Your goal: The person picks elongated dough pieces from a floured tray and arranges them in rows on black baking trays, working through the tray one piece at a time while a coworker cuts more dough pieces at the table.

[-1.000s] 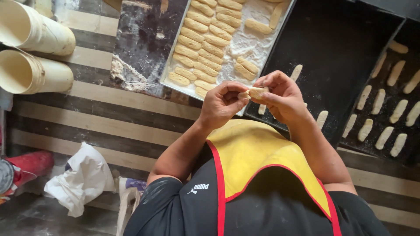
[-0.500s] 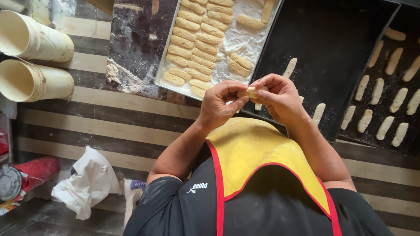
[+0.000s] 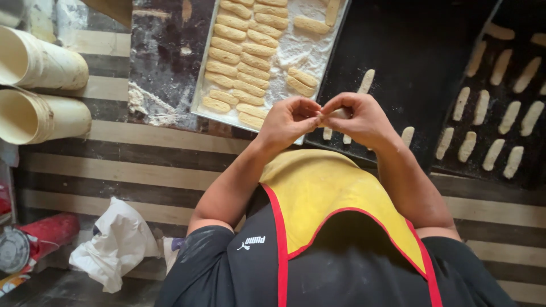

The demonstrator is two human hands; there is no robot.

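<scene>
a small piece of dough (image 3: 329, 115) was held between both hands, just above the near edge of the black tray (image 3: 409, 68). the left hand (image 3: 291, 120) and the right hand (image 3: 359, 118) were pressed close together, and the fingers (image 3: 311, 119) were pinched shut on the dough. pale dough sticks (image 3: 239, 59) were laid in rows on a floury tray (image 3: 296, 51) on the worktop (image 3: 114, 165).
</scene>
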